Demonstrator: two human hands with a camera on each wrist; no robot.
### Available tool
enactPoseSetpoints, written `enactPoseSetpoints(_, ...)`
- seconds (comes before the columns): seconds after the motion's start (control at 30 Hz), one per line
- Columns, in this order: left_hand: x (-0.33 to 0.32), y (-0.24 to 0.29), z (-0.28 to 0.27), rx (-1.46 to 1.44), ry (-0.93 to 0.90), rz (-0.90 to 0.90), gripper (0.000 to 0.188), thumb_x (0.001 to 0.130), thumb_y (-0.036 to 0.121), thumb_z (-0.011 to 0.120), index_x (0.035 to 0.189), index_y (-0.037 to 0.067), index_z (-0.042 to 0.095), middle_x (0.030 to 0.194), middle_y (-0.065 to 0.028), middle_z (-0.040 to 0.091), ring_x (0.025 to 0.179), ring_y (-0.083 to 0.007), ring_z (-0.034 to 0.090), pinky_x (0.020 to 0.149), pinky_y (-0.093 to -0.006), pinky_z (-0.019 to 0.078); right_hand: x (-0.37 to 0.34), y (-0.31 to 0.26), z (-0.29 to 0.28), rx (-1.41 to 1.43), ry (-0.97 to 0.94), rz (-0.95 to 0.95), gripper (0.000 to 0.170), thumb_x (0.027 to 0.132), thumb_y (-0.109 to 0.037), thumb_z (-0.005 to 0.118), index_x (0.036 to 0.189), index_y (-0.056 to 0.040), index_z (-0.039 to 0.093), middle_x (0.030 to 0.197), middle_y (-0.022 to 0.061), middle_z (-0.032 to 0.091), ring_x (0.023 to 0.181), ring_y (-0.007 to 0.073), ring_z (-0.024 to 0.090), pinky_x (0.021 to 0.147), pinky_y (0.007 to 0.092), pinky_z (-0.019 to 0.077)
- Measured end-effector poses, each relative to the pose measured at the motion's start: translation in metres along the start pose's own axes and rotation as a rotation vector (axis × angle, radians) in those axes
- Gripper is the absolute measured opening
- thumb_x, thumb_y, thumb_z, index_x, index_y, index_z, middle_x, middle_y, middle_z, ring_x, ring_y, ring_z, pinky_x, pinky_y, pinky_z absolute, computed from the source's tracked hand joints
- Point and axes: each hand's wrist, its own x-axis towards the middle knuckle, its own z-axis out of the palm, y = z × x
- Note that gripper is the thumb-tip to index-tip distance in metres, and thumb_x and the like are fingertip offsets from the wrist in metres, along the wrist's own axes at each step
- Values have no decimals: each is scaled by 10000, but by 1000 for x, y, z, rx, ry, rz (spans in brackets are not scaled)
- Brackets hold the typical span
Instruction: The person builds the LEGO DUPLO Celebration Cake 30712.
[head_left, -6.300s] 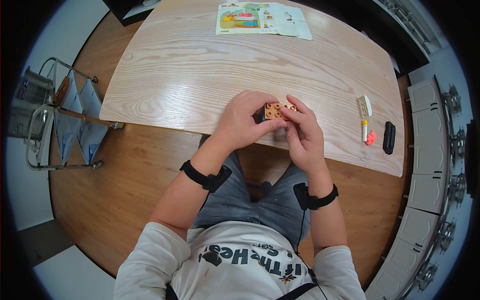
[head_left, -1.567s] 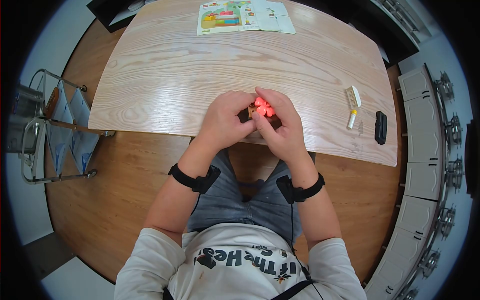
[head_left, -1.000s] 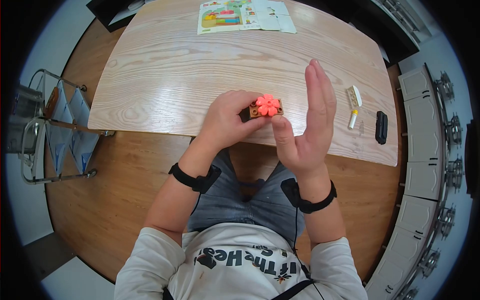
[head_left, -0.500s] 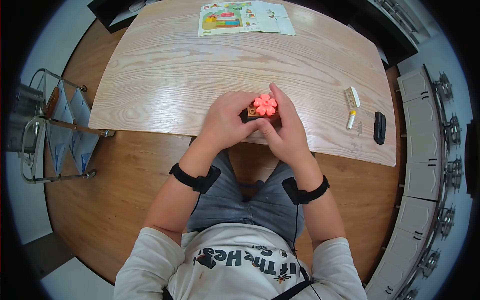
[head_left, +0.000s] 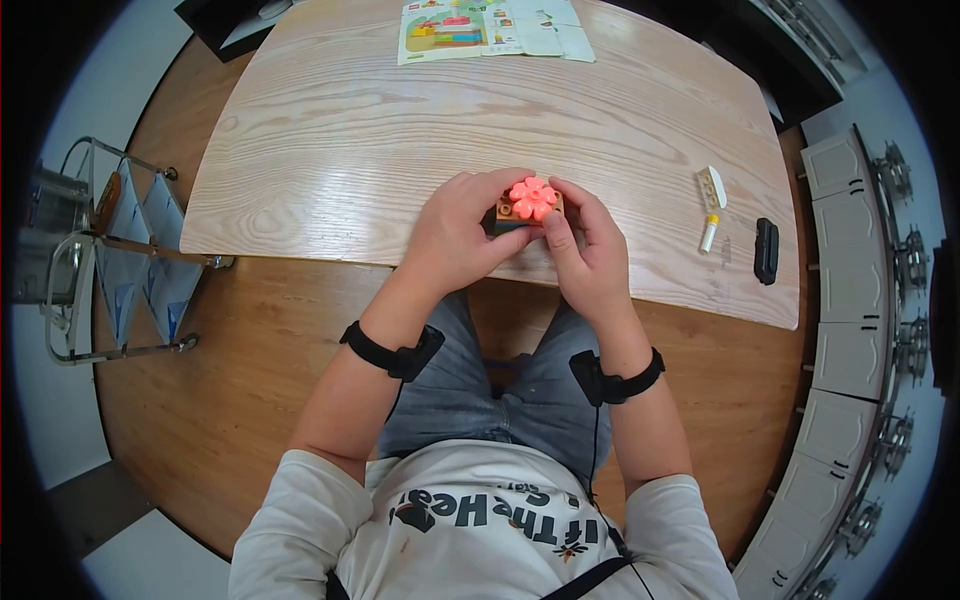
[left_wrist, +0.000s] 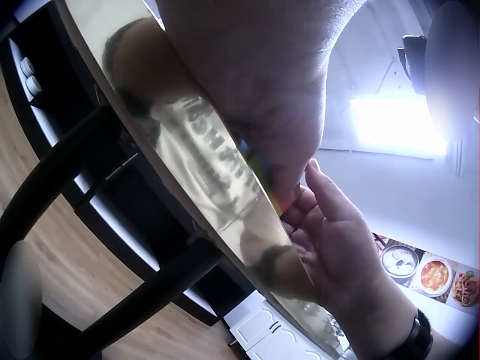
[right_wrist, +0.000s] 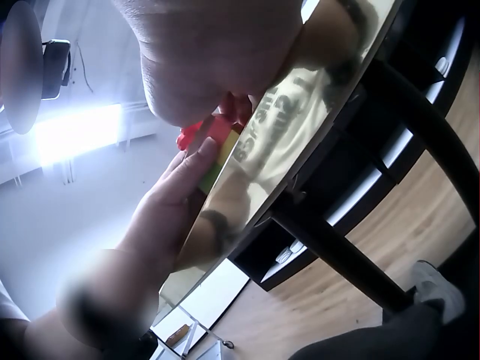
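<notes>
A coral flower piece (head_left: 533, 198) sits on top of an orange-brown studded toy brick (head_left: 504, 211) near the table's front edge. In the right wrist view, red, yellow and green layers of the brick stack (right_wrist: 225, 147) show beneath. My left hand (head_left: 458, 228) grips the stack's left end between thumb and fingers. At the right end my right hand (head_left: 593, 252) holds it, thumb on the near side by the flower and fingers behind. The left wrist view shows only a coloured sliver of the stack (left_wrist: 262, 169); the hands hide the rest.
To the right lie a white curved piece (head_left: 711, 188), a small white piece with a yellow end (head_left: 709, 235) and a black oblong case (head_left: 766, 251). A printed leaflet (head_left: 495, 30) lies at the table's far edge. A metal trolley (head_left: 130, 240) stands left.
The flower piece, earlier on the table at right, is now on the brick. My right hand lifted away with straight fingers about a second ago, then came back round the stack's right end.
</notes>
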Motion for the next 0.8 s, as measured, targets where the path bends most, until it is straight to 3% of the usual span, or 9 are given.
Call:
enactPoseSetpoints(0.43, -2, 1, -1, 54, -42, -27, 611, 815, 171, 934, 1384, 87, 729, 1237, -110, 775, 1112, -329, 712, 972, -432, 588, -2, 2, 2, -84, 25, -55, 437, 1087, -264, 759, 1425, 0, 674, 1211, 165, 758, 1072, 267, 757, 949, 374, 597)
enactPoseSetpoints(0.67, -7, -10, 3, 6, -14, -3, 586, 892, 132, 943, 1412, 19, 698, 1252, -125, 736, 1177, -258, 712, 998, -371, 580, 2, -6, 3, -17, 89, -80, 405, 1047, -189, 786, 1393, -4, 689, 1240, 176, 734, 1039, 263, 756, 911, 382, 611)
enactPoseSetpoints(0.77, -4, -7, 6, -32, 4, -67, 543, 854, 243, 948, 1326, 61, 751, 1199, -128, 789, 1089, -352, 713, 961, -449, 587, 0, 1, -16, -74, 134, -166, 366, 1032, -145, 789, 1363, -13, 708, 1251, 157, 735, 1050, 246, 751, 895, 369, 612)
enactPoseSetpoints(0.8, -3, -9, 7, -20, 15, -40, 534, 855, 251, 954, 1313, 61, 754, 1176, -124, 786, 1077, -339, 709, 932, -435, 585, 2, 3, -17, -108, 139, -211, 351, 1028, -132, 788, 1352, -17, 715, 1253, 148, 736, 1058, 239, 748, 891, 364, 612)
